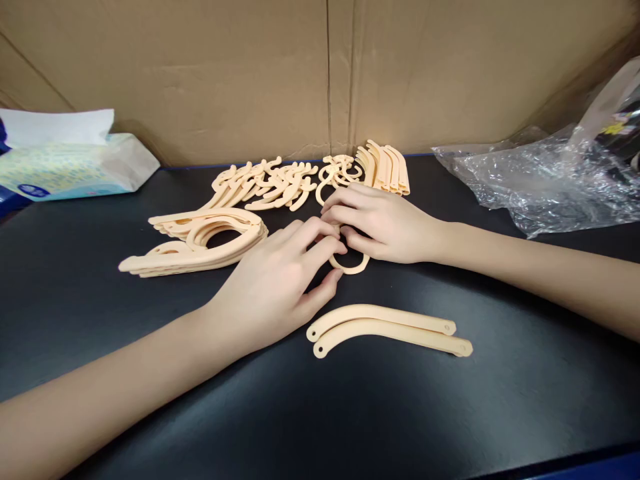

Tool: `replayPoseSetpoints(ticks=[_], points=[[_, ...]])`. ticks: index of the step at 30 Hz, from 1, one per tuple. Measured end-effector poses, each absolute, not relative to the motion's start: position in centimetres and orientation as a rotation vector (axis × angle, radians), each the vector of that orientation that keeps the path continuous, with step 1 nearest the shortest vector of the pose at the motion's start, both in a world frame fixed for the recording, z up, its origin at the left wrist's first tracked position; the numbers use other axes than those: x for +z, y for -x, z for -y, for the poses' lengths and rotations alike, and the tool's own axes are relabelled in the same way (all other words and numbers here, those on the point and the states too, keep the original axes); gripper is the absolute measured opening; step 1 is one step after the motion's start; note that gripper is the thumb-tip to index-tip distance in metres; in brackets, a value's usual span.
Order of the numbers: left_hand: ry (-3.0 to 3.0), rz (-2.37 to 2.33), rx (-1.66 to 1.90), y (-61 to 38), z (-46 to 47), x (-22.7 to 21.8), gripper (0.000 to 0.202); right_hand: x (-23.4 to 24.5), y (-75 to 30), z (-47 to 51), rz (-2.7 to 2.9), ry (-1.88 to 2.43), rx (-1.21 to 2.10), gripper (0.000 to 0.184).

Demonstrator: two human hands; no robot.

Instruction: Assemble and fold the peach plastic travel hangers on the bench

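A cream plastic ring-shaped piece is at the middle of the black table, partly hidden by both hands. My left hand is closed on its left side, thumb and bent fingers at the rim. From the right, my right hand curls over its upper part; the fingers cover what lies beneath them. Closer to me are two curved cream plastic arms with holes at their ends, lying side by side. Left of my left hand sits a stack of folded cream hangers.
Along the back lie a pile of cream hook pieces, more ring pieces and a bunch of curved arms. A tissue pack stands at left, crumpled clear plastic at right. Cardboard rises behind.
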State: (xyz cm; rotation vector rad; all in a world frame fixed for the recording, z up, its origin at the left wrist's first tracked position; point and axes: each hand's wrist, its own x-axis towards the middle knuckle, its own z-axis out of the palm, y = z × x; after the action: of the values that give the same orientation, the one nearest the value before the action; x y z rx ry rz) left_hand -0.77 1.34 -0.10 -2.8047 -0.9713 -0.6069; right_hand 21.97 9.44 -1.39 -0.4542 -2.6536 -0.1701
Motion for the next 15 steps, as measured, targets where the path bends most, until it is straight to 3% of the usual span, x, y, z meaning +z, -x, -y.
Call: replayPoseSetpoints(ticks=[15], points=[[2.810,0.959,-0.606,0.77,-1.24,-0.25,0.023,-1.35,-21.99,-9.35,2.663,0.479,-0.152,0.029]])
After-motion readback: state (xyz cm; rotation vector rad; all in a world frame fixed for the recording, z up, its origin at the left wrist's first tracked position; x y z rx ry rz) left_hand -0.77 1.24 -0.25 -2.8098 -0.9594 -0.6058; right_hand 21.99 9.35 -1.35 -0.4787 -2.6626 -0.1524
